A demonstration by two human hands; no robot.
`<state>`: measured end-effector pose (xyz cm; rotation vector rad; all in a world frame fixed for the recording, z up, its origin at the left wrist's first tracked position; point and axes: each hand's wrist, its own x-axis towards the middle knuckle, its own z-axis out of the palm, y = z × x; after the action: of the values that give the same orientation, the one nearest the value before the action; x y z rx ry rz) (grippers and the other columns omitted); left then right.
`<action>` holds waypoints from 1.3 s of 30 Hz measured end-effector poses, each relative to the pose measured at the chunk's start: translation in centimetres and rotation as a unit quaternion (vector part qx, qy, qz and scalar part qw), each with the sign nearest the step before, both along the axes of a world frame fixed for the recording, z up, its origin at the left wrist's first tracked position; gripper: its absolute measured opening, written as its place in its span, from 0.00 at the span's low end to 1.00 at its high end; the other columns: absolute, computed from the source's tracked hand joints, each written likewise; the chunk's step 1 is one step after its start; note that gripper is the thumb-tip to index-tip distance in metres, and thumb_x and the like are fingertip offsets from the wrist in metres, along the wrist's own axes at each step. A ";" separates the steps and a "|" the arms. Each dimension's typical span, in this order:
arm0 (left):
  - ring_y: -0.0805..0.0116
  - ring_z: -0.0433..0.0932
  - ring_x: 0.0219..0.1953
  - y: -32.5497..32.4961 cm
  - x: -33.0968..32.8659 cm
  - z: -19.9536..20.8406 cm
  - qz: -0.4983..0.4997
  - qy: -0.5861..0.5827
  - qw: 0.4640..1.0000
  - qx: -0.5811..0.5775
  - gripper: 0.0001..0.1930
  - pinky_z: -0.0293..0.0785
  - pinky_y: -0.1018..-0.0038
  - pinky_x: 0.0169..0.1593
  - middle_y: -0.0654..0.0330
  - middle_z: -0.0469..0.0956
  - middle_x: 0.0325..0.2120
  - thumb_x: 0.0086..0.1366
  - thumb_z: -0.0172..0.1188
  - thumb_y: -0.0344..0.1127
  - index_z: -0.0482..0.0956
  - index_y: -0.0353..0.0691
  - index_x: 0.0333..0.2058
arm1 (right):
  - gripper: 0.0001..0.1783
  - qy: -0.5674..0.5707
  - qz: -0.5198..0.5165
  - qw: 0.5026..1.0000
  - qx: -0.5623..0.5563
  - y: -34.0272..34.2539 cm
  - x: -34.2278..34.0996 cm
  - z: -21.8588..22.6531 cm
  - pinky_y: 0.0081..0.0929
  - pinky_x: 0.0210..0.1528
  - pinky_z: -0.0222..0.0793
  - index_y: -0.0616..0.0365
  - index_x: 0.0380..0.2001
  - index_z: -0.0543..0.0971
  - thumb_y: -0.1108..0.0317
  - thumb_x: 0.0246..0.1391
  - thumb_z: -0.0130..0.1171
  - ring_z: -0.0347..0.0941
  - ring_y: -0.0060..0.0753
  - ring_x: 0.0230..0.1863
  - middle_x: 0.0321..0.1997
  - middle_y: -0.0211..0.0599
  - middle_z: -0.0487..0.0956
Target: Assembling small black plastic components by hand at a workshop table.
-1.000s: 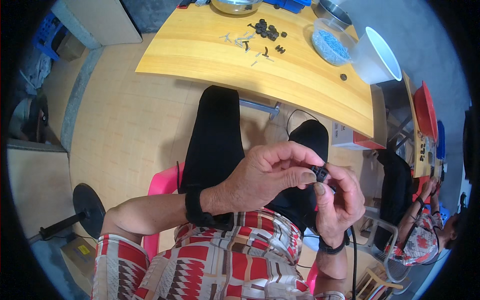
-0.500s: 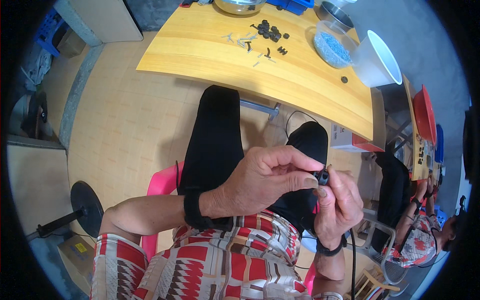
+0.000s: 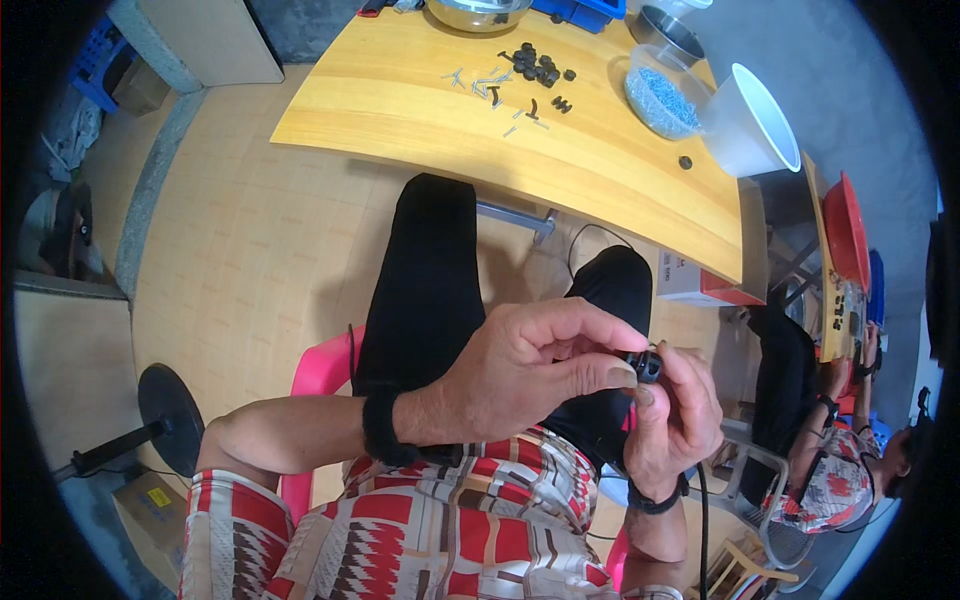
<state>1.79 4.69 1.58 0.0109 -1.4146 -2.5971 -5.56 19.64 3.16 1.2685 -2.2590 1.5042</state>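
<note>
Above my lap, a small black ribbed round part (image 3: 648, 366) is pinched between the thumb and index finger of my left hand (image 3: 510, 365). My right hand (image 3: 678, 410) is curled at the part's other side, thumb and fingertips closed about it. My fingers cover some of the part, so its full shape is hidden. On the wooden table (image 3: 400, 110) ahead lie a cluster of similar black parts (image 3: 535, 66), several small silver pins (image 3: 484, 82) and a few dark curved pieces (image 3: 533, 108). One more black part (image 3: 685, 162) sits apart near the table's right end.
On the table's right are a clear tub of blue pieces (image 3: 662, 95), a white bucket (image 3: 755, 125) and a steel bowl (image 3: 668, 35). Another metal bowl (image 3: 478, 14) and a blue tray (image 3: 585, 12) stand farther back. At far right a co-worker (image 3: 825, 460) sits at another table.
The black part shows more of its ribbed side between my fingertips, and my right fingers have shifted slightly around it. The co-worker's hands have moved farther over their table.
</note>
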 end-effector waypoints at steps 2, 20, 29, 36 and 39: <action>0.76 0.73 0.39 0.0 0.0 0.0 0.005 0.009 1.000 -0.025 0.11 0.71 0.83 0.42 0.59 0.74 0.34 0.55 0.57 0.24 0.73 0.32 0.39 | 0.15 0.049 0.017 0.999 -0.016 -0.2 -0.3 0.1 0.24 0.27 0.65 0.67 0.35 0.75 0.71 0.42 0.61 0.70 0.34 0.25 0.27 0.43 0.75; 0.77 0.74 0.34 -0.4 0.3 0.9 0.008 -0.120 0.992 0.025 0.11 0.70 0.84 0.38 0.60 0.76 0.30 0.53 0.59 0.24 0.75 0.33 0.38 | 0.24 0.082 0.010 0.992 0.094 -1.0 0.3 0.7 0.28 0.31 0.65 0.64 0.42 0.74 0.80 0.34 0.60 0.69 0.37 0.28 0.30 0.42 0.73; 0.70 0.76 0.35 -0.1 -0.2 -0.5 -0.010 -0.195 0.946 0.259 0.09 0.74 0.76 0.40 0.57 0.75 0.32 0.56 0.56 0.28 0.73 0.34 0.38 | 0.24 0.166 0.021 0.982 0.092 -2.5 -0.9 -0.5 0.29 0.29 0.67 0.66 0.39 0.75 0.81 0.31 0.63 0.70 0.39 0.27 0.28 0.44 0.73; 0.70 0.75 0.36 -0.2 -0.3 -0.4 -0.017 -0.197 0.942 0.270 0.10 0.74 0.73 0.40 0.57 0.75 0.32 0.60 0.52 0.33 0.73 0.34 0.38 | 0.21 0.111 0.014 0.990 0.089 -2.8 -1.0 -0.5 0.28 0.29 0.67 0.68 0.38 0.74 0.81 0.34 0.61 0.70 0.39 0.26 0.28 0.46 0.74; 0.71 0.75 0.35 -0.4 -0.4 -0.5 -0.045 -0.181 0.940 0.284 0.11 0.74 0.74 0.40 0.57 0.75 0.32 0.61 0.51 0.35 0.73 0.33 0.38 | 0.20 0.111 0.015 0.991 0.079 -2.8 -1.1 -0.5 0.28 0.29 0.67 0.68 0.38 0.73 0.81 0.35 0.60 0.70 0.40 0.26 0.28 0.47 0.73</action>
<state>1.42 4.31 1.06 0.5379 -0.6973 -3.0994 -6.63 16.86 2.70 1.4383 -2.2573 1.1451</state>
